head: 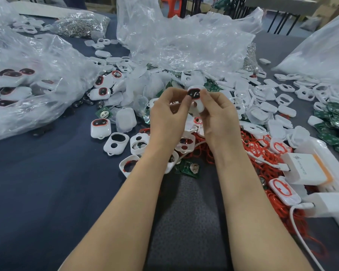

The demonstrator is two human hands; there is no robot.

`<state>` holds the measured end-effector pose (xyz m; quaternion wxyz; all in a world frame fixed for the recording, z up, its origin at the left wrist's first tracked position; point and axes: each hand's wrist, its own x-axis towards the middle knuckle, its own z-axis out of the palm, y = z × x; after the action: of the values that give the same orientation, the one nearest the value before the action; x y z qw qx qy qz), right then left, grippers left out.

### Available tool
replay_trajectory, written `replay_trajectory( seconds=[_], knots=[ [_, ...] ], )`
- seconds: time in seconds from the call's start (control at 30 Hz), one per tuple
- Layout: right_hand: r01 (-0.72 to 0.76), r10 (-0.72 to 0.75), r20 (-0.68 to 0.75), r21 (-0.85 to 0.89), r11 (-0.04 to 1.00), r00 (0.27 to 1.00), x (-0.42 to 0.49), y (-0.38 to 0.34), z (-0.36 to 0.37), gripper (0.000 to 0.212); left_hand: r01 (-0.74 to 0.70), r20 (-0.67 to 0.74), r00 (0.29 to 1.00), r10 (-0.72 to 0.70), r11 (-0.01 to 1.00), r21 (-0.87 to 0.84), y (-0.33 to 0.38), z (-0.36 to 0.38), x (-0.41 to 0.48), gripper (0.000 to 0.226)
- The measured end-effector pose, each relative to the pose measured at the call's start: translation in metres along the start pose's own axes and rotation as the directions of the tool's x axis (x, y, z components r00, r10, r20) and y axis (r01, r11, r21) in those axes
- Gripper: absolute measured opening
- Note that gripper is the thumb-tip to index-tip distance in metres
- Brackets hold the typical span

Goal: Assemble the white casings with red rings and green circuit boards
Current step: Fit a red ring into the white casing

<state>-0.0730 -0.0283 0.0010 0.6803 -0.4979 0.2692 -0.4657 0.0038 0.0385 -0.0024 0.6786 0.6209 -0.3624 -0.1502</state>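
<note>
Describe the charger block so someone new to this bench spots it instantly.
Start at the pile of red rings right of the right forearm. On its far-right edge sits a white charger block. Only it has an orange band and grey lettering; nearby white casings are smaller.

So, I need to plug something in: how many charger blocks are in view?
2: the orange-banded charger beside the red rings, a plain white charger nearer, at the right edge. More may be hidden.

Crumpled clear plastic bags (184, 42) heap at twelve o'clock; a bag of metal parts (80, 26) sits at eleven — a white charger (305, 169) at four, on the dark blue surface (37, 182).
</note>
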Motion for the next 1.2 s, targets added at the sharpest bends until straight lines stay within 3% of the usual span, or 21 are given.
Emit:
replay_trajectory(
  seconds=[0.1,0.2,0.3,0.4,0.53,0.6,0.73,0.83,0.93,1.1,1.2],
  knots=[
    [0.196,-0.233,-0.046,-0.396,0.897,0.971,-0.004,0.003,0.005,0.016,0.007,0.073,0.997,-0.009,0.999,0.035,0.004,0.002,-0.002,0.030],
    [0.257,-0.261,0.069,-0.530,0.808,0.963,-0.007,0.004,0.012,0.014,0.047,0.113,0.993,-0.046,0.999,0.002,0.006,0.001,0.000,0.033],
    [0.358,-0.238,0.268,-0.666,0.655,0.934,-0.007,0.006,0.016,0.020,0.188,-0.008,0.982,-0.190,0.976,-0.108,0.006,-0.005,0.005,0.026],
    [0.358,-0.207,0.299,-0.657,0.663,0.932,-0.008,0.004,0.017,0.025,0.247,-0.131,0.956,-0.261,0.962,-0.113,0.002,-0.013,0.011,0.013],
    [0.216,-0.145,0.165,-0.595,0.774,0.976,-0.008,-0.003,0.010,0.029,0.213,-0.282,0.923,-0.261,0.958,-0.191,-0.001,-0.025,0.017,0.012],
    [0.202,-0.089,0.203,-0.652,0.731,0.975,-0.008,-0.008,0.005,0.027,0.164,-0.360,0.901,-0.244,0.957,-0.239,0.000,-0.032,0.019,0.020],
    [0.275,0.146,0.393,-0.821,0.501,0.908,-0.012,-0.015,0.006,0.011,0.081,-0.443,0.852,-0.279,0.906,-0.415,0.005,-0.040,0.024,0.022],
    [0.394,0.298,0.472,-0.873,0.289,0.830,-0.018,-0.013,0.012,0.008,0.036,-0.420,0.844,-0.334,0.817,-0.576,0.007,-0.040,0.025,0.016],
    [0.424,0.301,0.466,-0.884,0.196,0.832,-0.020,-0.010,0.017,0.010,0.083,-0.338,0.846,-0.412,0.729,-0.679,0.007,-0.036,0.025,0.009],
    [0.417,0.283,0.449,-0.893,0.169,0.847,-0.019,-0.005,0.018,0.008,0.219,-0.195,0.868,-0.457,0.704,-0.676,0.006,-0.030,0.022,0.007],
    [0.364,0.076,0.395,-0.894,0.261,0.915,-0.014,-0.003,0.016,0.009,0.317,-0.153,0.865,-0.477,0.759,-0.569,0.005,-0.024,0.020,0.002]
  ],
)
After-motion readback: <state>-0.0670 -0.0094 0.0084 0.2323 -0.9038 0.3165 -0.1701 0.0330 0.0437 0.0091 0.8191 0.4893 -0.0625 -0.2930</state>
